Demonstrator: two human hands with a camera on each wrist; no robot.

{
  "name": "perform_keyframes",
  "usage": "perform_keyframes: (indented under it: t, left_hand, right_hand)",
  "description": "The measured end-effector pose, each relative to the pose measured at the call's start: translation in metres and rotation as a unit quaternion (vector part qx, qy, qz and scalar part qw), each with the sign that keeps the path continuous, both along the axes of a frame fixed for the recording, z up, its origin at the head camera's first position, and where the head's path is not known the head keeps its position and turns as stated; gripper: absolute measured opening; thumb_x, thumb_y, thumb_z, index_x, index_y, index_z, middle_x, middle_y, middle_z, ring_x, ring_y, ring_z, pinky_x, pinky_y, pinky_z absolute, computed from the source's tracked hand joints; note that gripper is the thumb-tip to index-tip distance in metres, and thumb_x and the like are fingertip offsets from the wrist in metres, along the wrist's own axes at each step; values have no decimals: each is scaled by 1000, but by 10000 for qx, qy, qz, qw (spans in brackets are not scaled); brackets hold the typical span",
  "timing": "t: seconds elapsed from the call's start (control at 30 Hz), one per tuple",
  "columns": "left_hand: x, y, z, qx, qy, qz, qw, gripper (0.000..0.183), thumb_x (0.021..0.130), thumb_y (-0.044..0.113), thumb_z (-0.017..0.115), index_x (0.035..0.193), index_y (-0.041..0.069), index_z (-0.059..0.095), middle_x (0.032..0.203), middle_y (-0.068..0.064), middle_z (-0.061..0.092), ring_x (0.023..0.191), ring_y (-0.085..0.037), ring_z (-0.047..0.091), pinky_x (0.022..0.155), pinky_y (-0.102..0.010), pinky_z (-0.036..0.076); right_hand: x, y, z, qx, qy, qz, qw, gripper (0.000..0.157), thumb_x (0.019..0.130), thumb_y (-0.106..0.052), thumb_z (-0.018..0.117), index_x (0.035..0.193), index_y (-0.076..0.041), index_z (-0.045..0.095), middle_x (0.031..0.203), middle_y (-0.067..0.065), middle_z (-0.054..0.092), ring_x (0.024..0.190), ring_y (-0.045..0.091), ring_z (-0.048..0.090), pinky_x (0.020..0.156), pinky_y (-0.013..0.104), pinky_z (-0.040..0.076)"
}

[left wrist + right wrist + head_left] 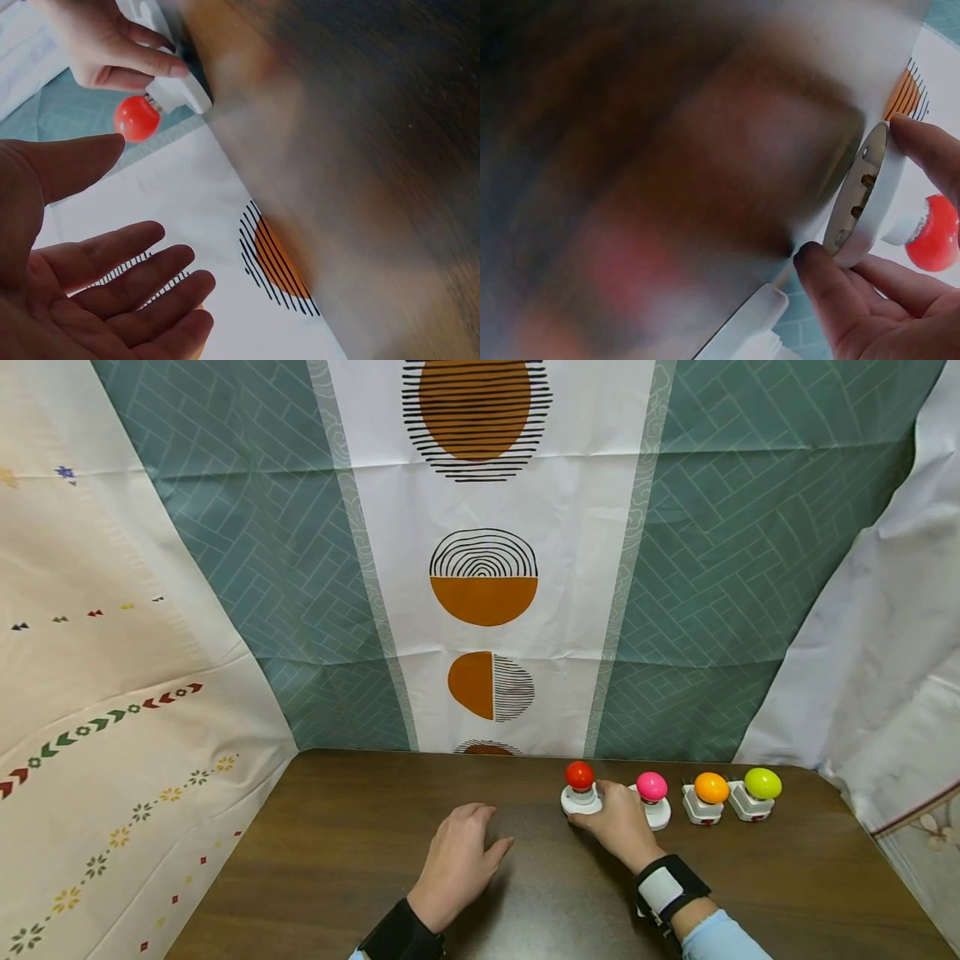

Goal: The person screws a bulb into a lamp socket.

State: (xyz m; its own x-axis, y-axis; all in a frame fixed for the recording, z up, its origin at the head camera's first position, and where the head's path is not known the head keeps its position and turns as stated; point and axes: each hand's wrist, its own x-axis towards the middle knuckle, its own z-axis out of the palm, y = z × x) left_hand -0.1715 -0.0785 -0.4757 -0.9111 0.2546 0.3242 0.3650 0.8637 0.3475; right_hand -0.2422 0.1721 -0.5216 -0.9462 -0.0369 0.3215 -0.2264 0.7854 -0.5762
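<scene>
My right hand (621, 825) grips the round white base (871, 199) of a lamp holder between thumb and fingers. A red bulb (580, 775) stands in that holder. The right wrist view shows the base's underside with its metal terminals, tipped up off the table at the near side. My left hand (459, 860) hovers above the table left of the holder, fingers spread and palm bare in the left wrist view. Just right of my right hand is a pink bulb (652, 787) in another white holder (657, 814), partly hidden by the hand.
An orange bulb (712, 787) and a yellow-green bulb (762, 783) sit in squarish white holders farther right. All stand near the back edge of the brown wooden table (337, 843). Patterned cloth (487, 693) hangs behind it, with more cloth along both sides.
</scene>
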Motion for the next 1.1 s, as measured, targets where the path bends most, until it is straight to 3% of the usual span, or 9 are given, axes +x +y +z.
perform_keyframes:
  t: [0.2,0.43,0.93,1.1]
  left_hand:
    - [-2,-1,0,-194,-33,-49,9998,50,81,40,69,116,4,61,116,-9,58,111,-27,51,91,-40,40]
    - [-1,-1,-1,-330,-335,69,9989,68,82,49,65,134,10,47,137,-14,43,128,-36,33,99,-51,30]
    - [0,-5,-8,-341,-558,86,9978,70,81,55,63,133,10,49,137,-15,43,128,-36,33,99,-51,29]
    - [-6,-8,-1,-333,-414,83,9986,70,81,56,62,133,10,49,136,-14,43,128,-34,33,100,-51,28]
  right_hand:
    - [1,0,0,113,-203,-18,9997,61,60,-31,84,104,4,60,94,12,64,77,21,58,70,38,47]
    - [4,0,-1,157,-293,-68,9994,62,59,-27,85,107,1,57,95,11,64,80,24,60,75,44,48]
    - [7,0,-5,192,-478,-129,9986,68,58,-27,85,112,1,54,97,12,63,82,26,60,77,46,47]
    - [3,3,3,128,-552,-185,9982,78,59,-30,85,120,5,51,105,17,62,88,29,60,79,47,46]
